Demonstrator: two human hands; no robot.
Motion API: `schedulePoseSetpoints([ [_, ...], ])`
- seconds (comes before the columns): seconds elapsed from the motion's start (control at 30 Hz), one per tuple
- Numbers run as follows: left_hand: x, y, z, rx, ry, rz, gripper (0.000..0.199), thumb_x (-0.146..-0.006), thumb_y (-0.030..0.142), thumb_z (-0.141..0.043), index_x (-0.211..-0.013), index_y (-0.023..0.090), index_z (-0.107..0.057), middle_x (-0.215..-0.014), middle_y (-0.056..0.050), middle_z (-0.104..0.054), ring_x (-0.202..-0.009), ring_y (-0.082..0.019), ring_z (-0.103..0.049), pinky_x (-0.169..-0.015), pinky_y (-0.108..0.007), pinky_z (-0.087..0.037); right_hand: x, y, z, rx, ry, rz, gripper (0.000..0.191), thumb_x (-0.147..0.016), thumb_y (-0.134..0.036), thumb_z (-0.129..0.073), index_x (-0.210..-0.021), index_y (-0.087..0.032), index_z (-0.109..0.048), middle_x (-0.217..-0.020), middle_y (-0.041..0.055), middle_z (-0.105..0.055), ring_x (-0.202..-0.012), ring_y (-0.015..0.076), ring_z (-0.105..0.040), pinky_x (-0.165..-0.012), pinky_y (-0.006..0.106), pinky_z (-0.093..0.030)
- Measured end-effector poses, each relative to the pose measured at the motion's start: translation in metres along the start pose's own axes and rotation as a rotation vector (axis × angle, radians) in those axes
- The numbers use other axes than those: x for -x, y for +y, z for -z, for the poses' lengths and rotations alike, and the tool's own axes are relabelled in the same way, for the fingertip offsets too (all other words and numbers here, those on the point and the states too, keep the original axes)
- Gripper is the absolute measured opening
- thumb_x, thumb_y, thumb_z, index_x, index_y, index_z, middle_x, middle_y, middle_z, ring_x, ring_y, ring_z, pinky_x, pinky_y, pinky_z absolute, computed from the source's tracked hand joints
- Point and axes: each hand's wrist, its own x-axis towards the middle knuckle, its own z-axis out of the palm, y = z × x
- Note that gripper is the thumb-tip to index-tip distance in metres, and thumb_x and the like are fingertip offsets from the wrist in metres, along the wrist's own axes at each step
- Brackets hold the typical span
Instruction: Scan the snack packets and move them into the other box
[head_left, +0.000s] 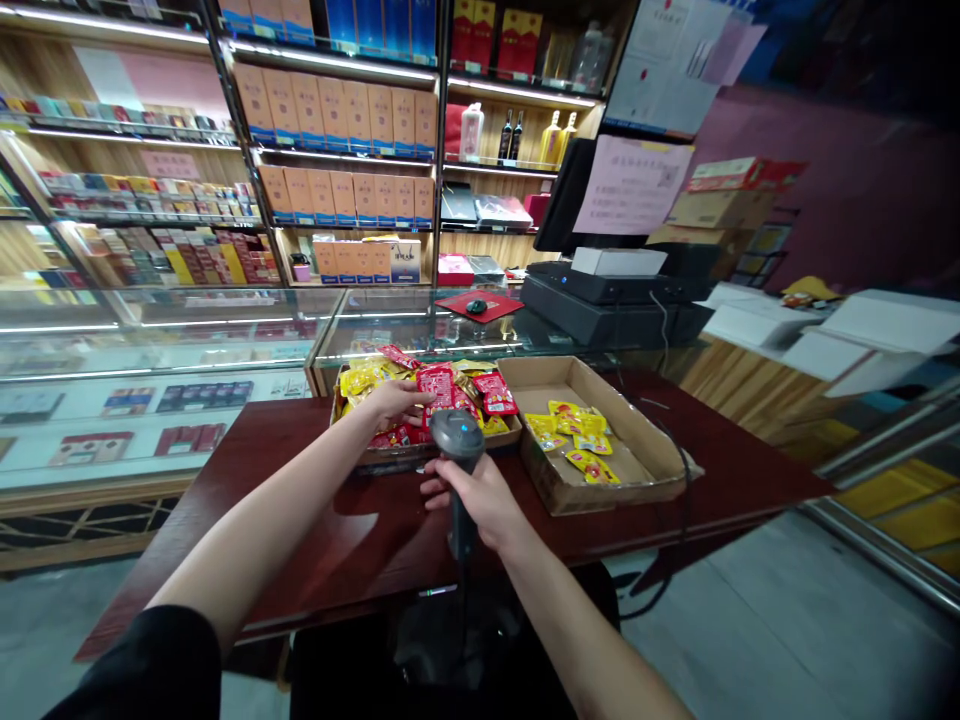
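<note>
My right hand [480,495] is wrapped round the handle of a dark barcode scanner [457,436], whose head has a small blue light. The scanner is upright over the near part of the table, its head pointing away from me. At the left cardboard box, my left hand [396,403] pinches a red snack packet [436,384] by its left side, above the pile. Yellow snack packets [361,377] and other red packets [495,393] fill that box. Beside it on the right, an open cardboard box [637,468] holds several yellow packets [576,420] on its bottom.
Both boxes stand on a dark red wooden table [300,520]. Behind it is a glass display counter [390,325] with a mouse [476,307] on a red mat and a monitor [566,195]. A black cable [686,530] hangs at the right. Stocked shelves line the back wall.
</note>
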Motion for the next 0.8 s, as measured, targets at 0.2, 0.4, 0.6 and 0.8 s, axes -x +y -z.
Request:
schedulePoseSetpoints([
  [0.2, 0.005, 0.003, 0.001, -0.061, -0.064, 0.035, 0.037, -0.051, 0.027, -0.087, -0.073, 0.013, -0.061, -0.069, -0.005, -0.067, -0.052, -0.012, -0.061, -0.05, -0.025, -0.055, 0.014, 0.024, -0.011, 0.034, -0.003, -0.063, 0.024, -0.064, -0.032, -0.068, -0.07, -0.016, -0.051, -0.06, -0.0014, -0.056, -0.044, 0.0139, -0.059, -0.037, 0.025, -0.048],
  [0.4, 0.007, 0.004, 0.002, -0.076, -0.061, 0.037, 0.036, -0.051, 0.025, -0.086, -0.07, 0.013, -0.058, -0.069, -0.005, -0.066, -0.053, -0.012, -0.061, -0.05, -0.024, -0.054, 0.017, 0.02, -0.009, 0.149, 0.019, -0.009, 0.02, -0.069, -0.033, -0.062, -0.07, -0.018, -0.05, -0.048, -0.0035, -0.053, -0.036, 0.0123, -0.052, -0.034, 0.023, -0.042],
  [0.6, 0.007, 0.005, 0.001, -0.069, -0.085, 0.025, 0.037, -0.05, 0.024, -0.087, -0.073, 0.013, -0.059, -0.071, -0.004, -0.066, -0.055, -0.013, -0.062, -0.049, -0.025, -0.054, 0.02, 0.02, -0.001, 0.303, 0.022, 0.1, 0.022, -0.074, -0.036, -0.057, -0.064, -0.018, -0.048, -0.041, -0.0044, -0.049, -0.033, 0.0096, -0.045, -0.035, 0.02, -0.037],
  [0.8, 0.006, 0.009, 0.001, -0.089, -0.035, 0.017, 0.039, -0.052, 0.024, -0.085, -0.083, 0.014, -0.063, -0.071, -0.004, -0.067, -0.058, -0.013, -0.062, -0.053, -0.025, -0.054, 0.022, 0.019, 0.002, 0.295, 0.019, 0.101, 0.021, -0.074, -0.036, -0.057, -0.067, -0.019, -0.047, -0.041, -0.0056, -0.047, -0.033, 0.009, -0.043, -0.035, 0.02, -0.036],
])
